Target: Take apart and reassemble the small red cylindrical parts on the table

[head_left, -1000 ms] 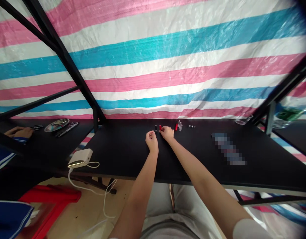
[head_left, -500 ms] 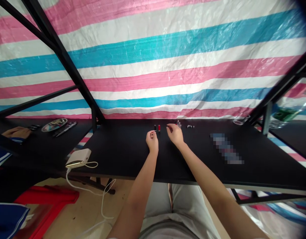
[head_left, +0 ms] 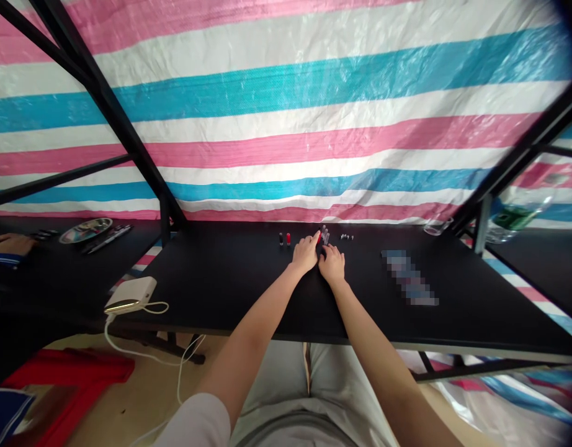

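On the black table (head_left: pixel 230 273), my left hand (head_left: pixel 306 253) reaches in from the left, its fingers closed at a small red cylinder (head_left: pixel 319 236). Close beside it my right hand (head_left: pixel 332 264) is curled, fingertips at the near side of a cluster of small clear tubes (head_left: pixel 326 234); what lies in its fingers is hidden. A small black cylinder (head_left: pixel 281 239) and a second red cylinder (head_left: pixel 288 239) stand upright, side by side, left of my hands. Several small silvery pieces (head_left: pixel 346 237) lie to the right of the clear tubes.
A blurred-out flat object (head_left: pixel 409 277) lies on the right. A white device (head_left: pixel 130 293) with a cable sits at the left front edge. A clear cup (head_left: pixel 437 227) stands near the right frame post. At far left is another person's hand (head_left: pixel 11 244), near a plate (head_left: pixel 85 231) and pens (head_left: pixel 108 239).
My left hand has moved right, away from the standing black and red cylinders, to the cluster of tubes. My right hand has drawn back slightly towards me. The view has shifted a little.
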Motion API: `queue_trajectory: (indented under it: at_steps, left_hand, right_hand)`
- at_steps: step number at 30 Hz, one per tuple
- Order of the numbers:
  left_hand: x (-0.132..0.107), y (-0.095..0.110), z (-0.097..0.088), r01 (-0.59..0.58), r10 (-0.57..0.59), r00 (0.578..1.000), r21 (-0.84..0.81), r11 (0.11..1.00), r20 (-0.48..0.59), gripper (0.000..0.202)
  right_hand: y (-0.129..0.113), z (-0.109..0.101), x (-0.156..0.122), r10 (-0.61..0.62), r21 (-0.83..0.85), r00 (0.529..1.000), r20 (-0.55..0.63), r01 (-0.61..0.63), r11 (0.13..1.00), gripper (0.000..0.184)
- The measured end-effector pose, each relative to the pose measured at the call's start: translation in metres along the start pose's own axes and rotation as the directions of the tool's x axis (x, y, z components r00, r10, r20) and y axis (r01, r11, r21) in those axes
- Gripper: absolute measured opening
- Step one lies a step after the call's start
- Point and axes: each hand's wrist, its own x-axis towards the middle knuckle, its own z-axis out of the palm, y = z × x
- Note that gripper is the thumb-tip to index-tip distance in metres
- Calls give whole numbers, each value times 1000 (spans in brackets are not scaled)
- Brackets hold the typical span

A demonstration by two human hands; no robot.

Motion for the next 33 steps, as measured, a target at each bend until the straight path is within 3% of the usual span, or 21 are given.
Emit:
queue_trajectory:
  at_steps: [8,15,22,29,33]
  left_hand:
    - [8,-8,3,49,-50,992,-10,999,-113,11]
    - [1,-11,0,117,-115,982,6,993,-149,10]
    - [-31,-15,-8,257,-341,899,-300,919,-274,4]
    - [-39,-26,-7,328,-549,805,-602,728,-226,6]
    - [-39,-31,-4,307,-580,784,-675,671,-220,9]
  right_hand:
    - [3,5,1,-10,-38,1000,9,10,999,38]
    - [0,2,1,-10,-123,997,78,19,992,40]
    - [-3,4,3,18,-181,993,119,4,983,47]
    - [-9,-1,8,115,-293,965,234,-43,955,52]
    - [-11,-2,9,126,-337,961,246,-37,941,52]
